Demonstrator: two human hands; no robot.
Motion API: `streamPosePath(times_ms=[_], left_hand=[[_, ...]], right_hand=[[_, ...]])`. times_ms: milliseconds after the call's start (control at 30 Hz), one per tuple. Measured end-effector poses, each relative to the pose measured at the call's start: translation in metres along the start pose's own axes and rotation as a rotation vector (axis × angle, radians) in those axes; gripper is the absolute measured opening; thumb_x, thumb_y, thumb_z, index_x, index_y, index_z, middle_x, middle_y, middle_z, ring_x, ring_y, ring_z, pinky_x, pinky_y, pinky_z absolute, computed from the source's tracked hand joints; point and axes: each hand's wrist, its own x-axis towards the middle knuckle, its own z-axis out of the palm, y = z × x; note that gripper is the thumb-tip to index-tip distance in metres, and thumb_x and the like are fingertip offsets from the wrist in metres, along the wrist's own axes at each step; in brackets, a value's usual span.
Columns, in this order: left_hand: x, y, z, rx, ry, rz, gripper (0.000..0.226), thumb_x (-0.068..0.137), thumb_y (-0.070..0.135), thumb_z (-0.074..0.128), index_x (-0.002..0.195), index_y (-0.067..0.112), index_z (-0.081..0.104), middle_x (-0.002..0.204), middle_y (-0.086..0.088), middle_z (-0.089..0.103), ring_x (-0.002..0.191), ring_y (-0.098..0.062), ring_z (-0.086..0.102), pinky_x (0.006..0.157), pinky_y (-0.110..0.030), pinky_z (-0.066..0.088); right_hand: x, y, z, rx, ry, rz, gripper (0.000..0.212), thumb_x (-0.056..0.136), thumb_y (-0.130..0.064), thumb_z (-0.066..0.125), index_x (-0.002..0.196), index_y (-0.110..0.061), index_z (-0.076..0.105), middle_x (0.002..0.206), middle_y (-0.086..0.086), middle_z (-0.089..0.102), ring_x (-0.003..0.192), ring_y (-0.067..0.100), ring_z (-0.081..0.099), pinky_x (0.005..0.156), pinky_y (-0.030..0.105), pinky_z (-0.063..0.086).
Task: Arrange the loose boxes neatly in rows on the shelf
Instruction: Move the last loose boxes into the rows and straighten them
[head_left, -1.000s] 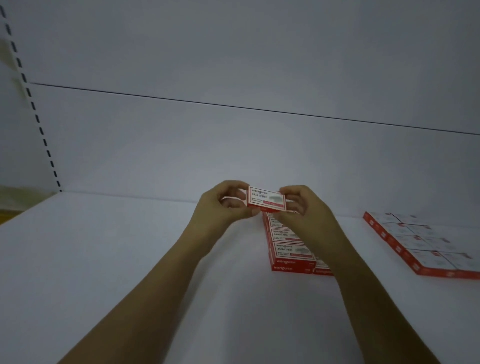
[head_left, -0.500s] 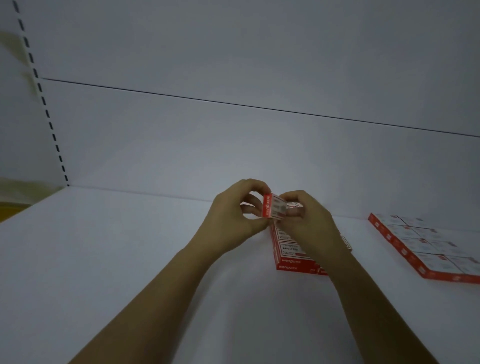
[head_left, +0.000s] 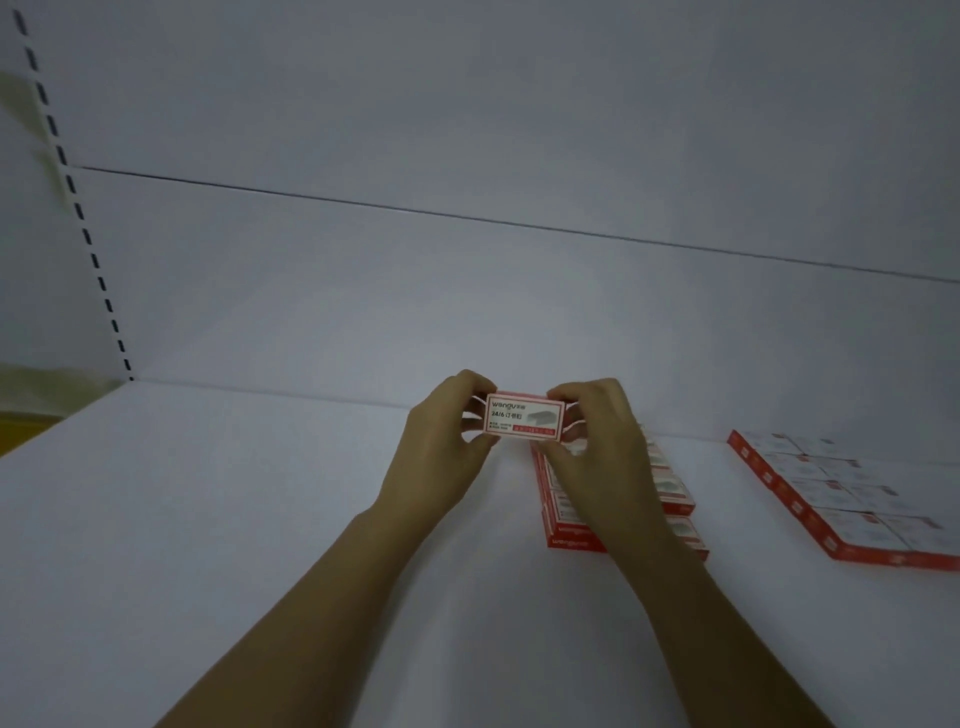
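Observation:
A small red and white staple box (head_left: 523, 422) is held above the white shelf (head_left: 218, 509), its printed white face turned toward me. My left hand (head_left: 441, 457) pinches its left end and my right hand (head_left: 597, 457) pinches its right end. Just behind and below my right hand lies a row of the same boxes (head_left: 571, 530), flat on the shelf and partly hidden by my right hand and wrist. A second block of boxes (head_left: 852, 509), laid out in neat rows, lies at the far right.
The shelf's white back panel (head_left: 467, 312) rises just beyond the boxes. A slotted upright (head_left: 78, 208) runs down the left corner. Bare shelf surface stretches to the left of my hands.
The box has been turned between my fingers: edge-on half a second ago, it now shows its full printed face. My hands have stayed in about the same place above the row.

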Motion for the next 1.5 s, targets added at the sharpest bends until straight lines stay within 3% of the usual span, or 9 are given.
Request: streamPosePath(times_ms=[100, 333, 500, 733, 867, 1133, 1267, 1367, 1500], left_hand=[[0.004, -0.003, 0.003, 0.029, -0.001, -0.005, 0.022, 0.08, 0.01, 0.071, 0.096, 0.011, 0.056, 0.101, -0.002, 0.066, 0.086, -0.009, 0.062, 0.076, -0.007, 0.049], [0.007, -0.002, 0.011, 0.025, -0.004, 0.036, 0.021, 0.081, 0.015, 0.071, 0.097, 0.012, 0.058, 0.1, 0.0, 0.066, 0.086, -0.009, 0.06, 0.072, -0.012, 0.05], [0.009, 0.0, 0.016, 0.037, -0.026, 0.037, 0.022, 0.082, 0.016, 0.07, 0.098, 0.012, 0.056, 0.102, -0.001, 0.066, 0.084, -0.007, 0.056, 0.068, -0.004, 0.042], [0.006, 0.009, 0.019, 0.046, -0.074, -0.01, 0.026, 0.08, 0.018, 0.072, 0.1, 0.012, 0.056, 0.104, -0.002, 0.067, 0.086, -0.01, 0.058, 0.069, -0.006, 0.042], [0.003, 0.026, 0.023, 0.126, -0.113, 0.011, 0.027, 0.079, 0.021, 0.074, 0.099, 0.014, 0.057, 0.103, -0.002, 0.066, 0.085, -0.01, 0.056, 0.073, -0.017, 0.044], [-0.005, 0.071, 0.043, 0.235, -0.124, 0.008, 0.044, 0.075, 0.02, 0.076, 0.116, 0.012, 0.064, 0.112, -0.004, 0.06, 0.085, -0.01, 0.054, 0.078, -0.021, 0.045], [-0.017, 0.088, 0.062, 0.291, -0.185, -0.056, 0.051, 0.076, 0.024, 0.075, 0.124, 0.017, 0.06, 0.117, -0.003, 0.054, 0.096, -0.015, 0.054, 0.082, -0.022, 0.042], [-0.032, 0.092, 0.072, 0.327, -0.236, -0.132, 0.061, 0.074, 0.026, 0.076, 0.131, 0.018, 0.053, 0.121, -0.003, 0.049, 0.105, -0.016, 0.051, 0.085, -0.017, 0.034], [-0.052, 0.085, 0.066, 0.352, -0.233, -0.287, 0.069, 0.072, 0.03, 0.078, 0.133, 0.015, 0.05, 0.126, -0.004, 0.046, 0.113, -0.018, 0.05, 0.094, -0.023, 0.037]], right_hand=[[0.005, 0.003, 0.006, -0.047, -0.008, 0.003, 0.028, 0.081, -0.018, 0.07, 0.106, -0.013, 0.059, 0.109, -0.001, 0.052, 0.082, 0.005, 0.055, 0.066, 0.001, 0.037], [0.004, 0.008, 0.006, -0.134, 0.045, 0.028, 0.028, 0.082, -0.012, 0.069, 0.108, -0.012, 0.059, 0.109, 0.001, 0.053, 0.082, 0.004, 0.053, 0.061, -0.001, 0.037], [0.0, 0.003, 0.001, -0.132, 0.073, 0.08, 0.03, 0.085, -0.013, 0.065, 0.114, -0.012, 0.058, 0.116, 0.004, 0.054, 0.093, 0.013, 0.058, 0.08, 0.018, 0.046], [-0.003, -0.005, -0.02, -0.231, -0.04, 0.079, 0.039, 0.086, -0.012, 0.063, 0.123, -0.012, 0.053, 0.124, 0.004, 0.051, 0.104, 0.017, 0.057, 0.085, 0.018, 0.042], [-0.005, -0.003, -0.042, -0.263, -0.096, 0.066, 0.04, 0.084, -0.014, 0.066, 0.122, -0.012, 0.052, 0.121, 0.004, 0.05, 0.106, 0.017, 0.056, 0.089, 0.023, 0.046], [-0.009, 0.02, -0.093, -0.291, -0.219, 0.011, 0.049, 0.082, -0.009, 0.067, 0.129, -0.014, 0.052, 0.12, 0.004, 0.049, 0.101, 0.016, 0.054, 0.089, 0.02, 0.043], [-0.016, 0.045, -0.114, -0.314, -0.295, 0.006, 0.047, 0.08, -0.013, 0.07, 0.125, -0.017, 0.058, 0.113, 0.005, 0.055, 0.09, 0.013, 0.052, 0.077, 0.017, 0.035], [-0.024, 0.061, -0.122, -0.335, -0.367, 0.036, 0.049, 0.078, -0.017, 0.073, 0.125, -0.018, 0.059, 0.114, 0.005, 0.056, 0.094, 0.016, 0.056, 0.071, 0.011, 0.032], [-0.035, 0.079, -0.123, -0.321, -0.464, 0.074, 0.049, 0.077, -0.017, 0.074, 0.124, -0.016, 0.06, 0.118, 0.008, 0.057, 0.098, 0.02, 0.06, 0.079, 0.018, 0.037]])
